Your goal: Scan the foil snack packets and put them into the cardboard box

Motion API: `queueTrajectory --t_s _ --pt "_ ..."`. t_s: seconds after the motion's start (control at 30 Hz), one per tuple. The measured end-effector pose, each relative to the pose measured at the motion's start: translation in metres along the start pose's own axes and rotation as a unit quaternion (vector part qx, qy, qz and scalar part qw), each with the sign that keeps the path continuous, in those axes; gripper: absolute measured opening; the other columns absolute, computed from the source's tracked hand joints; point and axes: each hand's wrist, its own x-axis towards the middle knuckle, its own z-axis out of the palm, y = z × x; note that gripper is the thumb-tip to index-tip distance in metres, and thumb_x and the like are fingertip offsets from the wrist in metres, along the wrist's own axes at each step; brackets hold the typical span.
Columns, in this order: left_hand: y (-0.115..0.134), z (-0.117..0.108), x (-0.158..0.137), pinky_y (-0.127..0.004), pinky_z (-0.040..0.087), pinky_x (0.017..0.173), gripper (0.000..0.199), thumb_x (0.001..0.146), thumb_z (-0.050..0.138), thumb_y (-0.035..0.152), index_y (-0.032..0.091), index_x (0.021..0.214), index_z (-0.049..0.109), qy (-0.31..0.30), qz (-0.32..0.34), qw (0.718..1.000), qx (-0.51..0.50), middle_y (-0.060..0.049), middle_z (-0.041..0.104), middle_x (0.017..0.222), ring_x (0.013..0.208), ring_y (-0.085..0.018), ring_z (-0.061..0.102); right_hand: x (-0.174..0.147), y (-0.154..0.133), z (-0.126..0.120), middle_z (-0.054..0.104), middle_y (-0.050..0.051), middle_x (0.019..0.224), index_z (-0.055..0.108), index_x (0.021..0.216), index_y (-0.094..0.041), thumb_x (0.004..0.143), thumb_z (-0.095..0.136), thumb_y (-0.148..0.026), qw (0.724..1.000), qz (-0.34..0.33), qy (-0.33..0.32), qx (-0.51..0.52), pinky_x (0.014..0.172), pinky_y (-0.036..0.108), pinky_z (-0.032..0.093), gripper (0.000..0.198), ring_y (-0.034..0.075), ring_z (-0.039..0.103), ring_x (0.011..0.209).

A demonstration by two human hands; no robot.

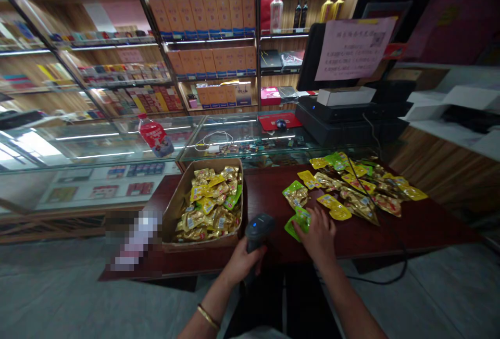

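Note:
My left hand [246, 261] is wrapped round the handle of a dark barcode scanner [261, 226], whose head shows a small blue light. A green snack packet [294, 223] lies under the fingers of my right hand [319, 235], with thumb and fingertips closed on its edge. Beyond that hand spreads a loose pile of gold, yellow and green packets, among them a yellow packet [335, 207] and a green-and-gold packet [296, 194]. Left of the scanner stands an open cardboard box [172, 209] filled with similar packets.
Everything rests on a dark red wooden table [260, 188]. Behind it, a glass counter [97, 138] carries a red-labelled bottle [155, 136], a mouse [281, 124] and a monitor [312, 58]. A black cable [385, 279] hangs over the table's front right. Stocked shelves line the wall.

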Motion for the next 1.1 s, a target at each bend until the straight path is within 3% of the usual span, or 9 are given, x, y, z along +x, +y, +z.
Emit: queueTrajectory --t_s 0.1,0.23,0.4,0.47,0.57,0.63,0.73,0.9,1.1 --pt "0.004 0.0 -0.002 -0.019 0.034 0.037 0.044 0.075 0.078 0.05 0.016 0.094 0.059 -0.024 0.0 1.0 0.004 0.009 0.054 0.047 0.034 -0.008 0.047 0.002 0.0 -0.002 0.066 0.02 0.126 0.053 0.136 -0.018 0.094 0.052 -0.059 0.999 -0.005 -0.018 0.038 0.108 0.066 0.033 0.059 0.039 0.056 0.123" --pt "0.008 0.001 -0.005 -0.019 0.034 0.038 0.043 0.074 0.079 0.049 0.016 0.093 0.059 -0.041 0.002 0.999 0.008 0.008 0.054 0.047 0.035 -0.009 0.047 0.004 0.007 -0.009 0.056 0.018 0.132 0.052 0.139 -0.02 0.092 0.058 -0.054 0.987 -0.002 -0.018 0.161 0.104 0.053 0.045 0.059 0.034 0.056 0.121" --pt "0.012 -0.001 -0.007 -0.02 0.038 0.04 0.04 0.075 0.078 0.048 0.016 0.089 0.06 -0.084 0.004 0.996 0.033 0.007 0.054 0.051 0.037 -0.009 0.049 0.009 0.017 -0.01 0.054 0.018 0.137 0.059 0.131 -0.019 0.084 0.065 -0.045 0.959 0.06 -0.007 0.276 0.114 0.054 0.039 0.054 0.034 0.051 0.131" --pt "0.012 -0.001 -0.008 -0.019 0.038 0.041 0.037 0.076 0.078 0.046 0.016 0.087 0.059 -0.095 0.005 0.994 0.047 0.007 0.054 0.052 0.038 -0.008 0.049 0.01 0.015 -0.007 0.059 0.017 0.134 0.056 0.135 -0.019 0.08 0.065 -0.042 0.925 0.122 -0.036 0.359 0.11 0.054 0.044 0.06 0.034 0.058 0.125" --pt "0.011 -0.001 -0.008 -0.019 0.039 0.042 0.037 0.075 0.079 0.045 0.016 0.086 0.059 -0.097 0.008 0.994 0.054 0.007 0.054 0.053 0.039 -0.008 0.05 0.01 0.005 -0.002 0.064 0.017 0.134 0.038 0.152 -0.02 0.075 0.071 -0.04 0.852 0.204 -0.058 0.478 0.099 0.048 0.055 0.085 0.031 0.068 0.114" --pt "0.009 -0.001 -0.008 -0.019 0.039 0.042 0.037 0.075 0.078 0.045 0.016 0.087 0.06 -0.099 0.013 0.994 0.055 0.007 0.054 0.053 0.039 -0.008 0.05 0.007 -0.001 0.0 0.065 0.018 0.133 0.027 0.158 -0.02 0.074 0.076 -0.039 0.838 0.223 -0.049 0.495 0.097 0.047 0.056 0.099 0.031 0.07 0.112" --pt "0.005 -0.003 -0.007 -0.019 0.039 0.043 0.036 0.077 0.076 0.045 0.014 0.089 0.062 -0.096 0.017 0.993 0.06 0.006 0.055 0.052 0.039 -0.008 0.051 0.001 -0.004 0.004 0.068 0.02 0.131 0.028 0.159 -0.017 0.077 0.075 -0.043 0.852 0.211 -0.054 0.475 0.098 0.05 0.056 0.097 0.032 0.071 0.112" --pt "0.001 -0.009 -0.005 -0.019 0.038 0.044 0.039 0.078 0.076 0.046 0.012 0.093 0.066 -0.106 0.034 0.993 0.045 0.004 0.058 0.049 0.04 -0.01 0.052 -0.007 0.005 0.013 0.074 0.016 0.123 0.061 0.135 -0.018 0.081 0.068 -0.052 0.91 0.168 -0.056 0.375 0.101 0.052 0.055 0.063 0.033 0.071 0.111" --pt "-0.004 -0.013 -0.004 -0.021 0.04 0.045 0.047 0.08 0.074 0.056 0.012 0.092 0.066 -0.117 0.043 0.991 0.05 0.002 0.06 0.048 0.039 -0.01 0.051 -0.009 0.006 0.017 0.076 0.015 0.119 0.063 0.131 -0.019 0.084 0.064 -0.045 0.934 0.114 -0.03 0.337 0.093 0.046 0.059 0.053 0.031 0.074 0.105"
